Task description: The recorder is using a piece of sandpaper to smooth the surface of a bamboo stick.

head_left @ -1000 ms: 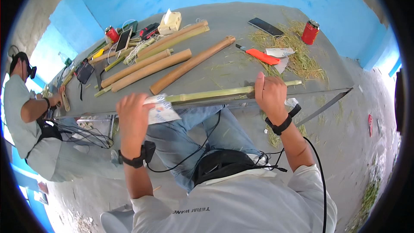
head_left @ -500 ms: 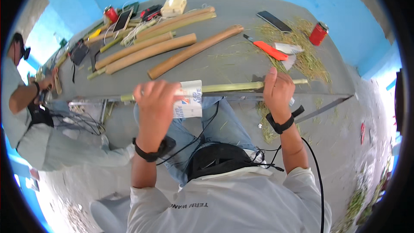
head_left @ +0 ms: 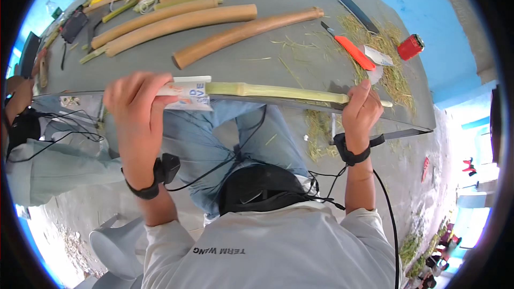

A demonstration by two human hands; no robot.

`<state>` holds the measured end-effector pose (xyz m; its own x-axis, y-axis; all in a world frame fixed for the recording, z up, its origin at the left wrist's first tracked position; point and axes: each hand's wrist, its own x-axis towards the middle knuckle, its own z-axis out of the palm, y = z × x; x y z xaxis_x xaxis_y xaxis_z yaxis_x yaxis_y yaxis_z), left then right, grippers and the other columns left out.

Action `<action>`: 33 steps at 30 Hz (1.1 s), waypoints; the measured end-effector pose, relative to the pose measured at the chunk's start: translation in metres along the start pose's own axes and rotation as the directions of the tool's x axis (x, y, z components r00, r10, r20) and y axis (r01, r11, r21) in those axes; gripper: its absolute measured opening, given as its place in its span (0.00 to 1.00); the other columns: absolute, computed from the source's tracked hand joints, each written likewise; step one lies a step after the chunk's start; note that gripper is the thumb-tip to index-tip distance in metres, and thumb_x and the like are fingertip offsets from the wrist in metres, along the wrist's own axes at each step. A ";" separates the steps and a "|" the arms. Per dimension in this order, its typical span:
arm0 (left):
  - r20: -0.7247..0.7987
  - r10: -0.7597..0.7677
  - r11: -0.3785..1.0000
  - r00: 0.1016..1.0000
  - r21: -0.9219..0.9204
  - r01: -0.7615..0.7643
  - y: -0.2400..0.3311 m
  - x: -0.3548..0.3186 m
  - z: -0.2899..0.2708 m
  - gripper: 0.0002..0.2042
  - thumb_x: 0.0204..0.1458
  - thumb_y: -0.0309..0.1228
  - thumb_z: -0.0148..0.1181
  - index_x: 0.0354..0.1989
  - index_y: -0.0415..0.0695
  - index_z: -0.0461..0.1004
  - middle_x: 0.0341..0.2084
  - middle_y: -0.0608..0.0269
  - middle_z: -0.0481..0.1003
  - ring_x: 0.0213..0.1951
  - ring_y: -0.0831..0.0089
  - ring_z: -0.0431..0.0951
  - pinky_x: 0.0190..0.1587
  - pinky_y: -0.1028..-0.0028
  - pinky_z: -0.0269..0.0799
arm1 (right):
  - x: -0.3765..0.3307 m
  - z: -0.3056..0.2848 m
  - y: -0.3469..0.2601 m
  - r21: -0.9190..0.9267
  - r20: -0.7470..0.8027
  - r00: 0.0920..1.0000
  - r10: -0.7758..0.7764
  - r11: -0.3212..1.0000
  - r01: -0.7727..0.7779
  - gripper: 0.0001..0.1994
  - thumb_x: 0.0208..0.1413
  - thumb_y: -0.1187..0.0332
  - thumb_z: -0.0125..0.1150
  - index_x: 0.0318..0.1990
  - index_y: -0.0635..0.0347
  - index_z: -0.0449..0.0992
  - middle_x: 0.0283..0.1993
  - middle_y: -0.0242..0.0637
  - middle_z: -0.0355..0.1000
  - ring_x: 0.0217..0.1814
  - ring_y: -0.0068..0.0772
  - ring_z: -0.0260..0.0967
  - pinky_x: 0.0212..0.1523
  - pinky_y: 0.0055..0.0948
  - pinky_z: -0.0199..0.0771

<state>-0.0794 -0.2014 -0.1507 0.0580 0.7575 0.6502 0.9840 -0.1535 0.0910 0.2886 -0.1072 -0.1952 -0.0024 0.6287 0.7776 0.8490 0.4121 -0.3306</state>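
Note:
A thin green bamboo stick [head_left: 289,92] runs crosswise over the table's near edge, its right end tilted slightly down. My left hand [head_left: 136,107] is closed round its left part, with a sheet of sandpaper [head_left: 195,96], white and printed on its back, folded over the stick. That end of the stick is hidden by my fingers and the sheet. Near the other end, my right hand [head_left: 363,109] grips the stick, and a short tip pokes out past the fist. Both wrists wear black straps.
Thicker bamboo poles [head_left: 246,37] lie across the grey table [head_left: 235,67]. To the right are an orange-handled tool [head_left: 353,52], a phone [head_left: 357,15], a red can [head_left: 410,47] and plant shavings [head_left: 399,83]. Another person's leg [head_left: 69,168] reaches in from the left.
My left hand has slid left with the sandpaper, baring more of the stick between my hands. The right hand keeps its grip. The view has shifted, and the table's far edge has left the top.

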 end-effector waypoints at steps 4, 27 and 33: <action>0.085 0.128 0.986 0.988 -0.119 -0.118 0.042 -0.003 0.020 0.11 0.52 0.30 0.64 0.44 0.49 0.78 0.36 0.64 0.77 0.45 0.60 0.73 0.54 0.58 0.60 | 0.000 -0.003 -0.003 -0.008 0.030 1.000 -0.003 1.000 0.003 0.26 0.71 0.69 0.45 0.15 0.61 0.73 0.17 0.40 0.71 0.21 0.47 0.69 0.28 0.42 0.64; -0.008 -0.019 0.998 1.000 -0.060 0.018 0.013 -0.006 0.011 0.12 0.54 0.27 0.64 0.47 0.51 0.79 0.41 0.63 0.77 0.50 0.58 0.72 0.59 0.56 0.58 | -0.001 0.001 0.007 -0.025 0.012 0.998 -0.066 0.997 0.067 0.24 0.67 0.70 0.52 0.14 0.61 0.69 0.15 0.44 0.66 0.18 0.52 0.63 0.24 0.46 0.59; -0.003 0.160 0.963 0.987 -0.220 -0.157 0.035 0.010 0.026 0.12 0.52 0.26 0.65 0.45 0.53 0.79 0.38 0.67 0.78 0.47 0.61 0.73 0.59 0.57 0.57 | -0.001 0.001 0.011 -0.043 -0.002 0.996 -0.084 0.996 0.084 0.23 0.67 0.70 0.52 0.14 0.61 0.70 0.15 0.43 0.66 0.18 0.52 0.63 0.23 0.47 0.59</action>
<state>-0.0402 -0.1828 -0.1602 0.2140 0.7213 0.6587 0.9011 -0.4061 0.1519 0.2979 -0.1022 -0.1999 -0.0727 0.5909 0.8035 0.8680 0.4343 -0.2409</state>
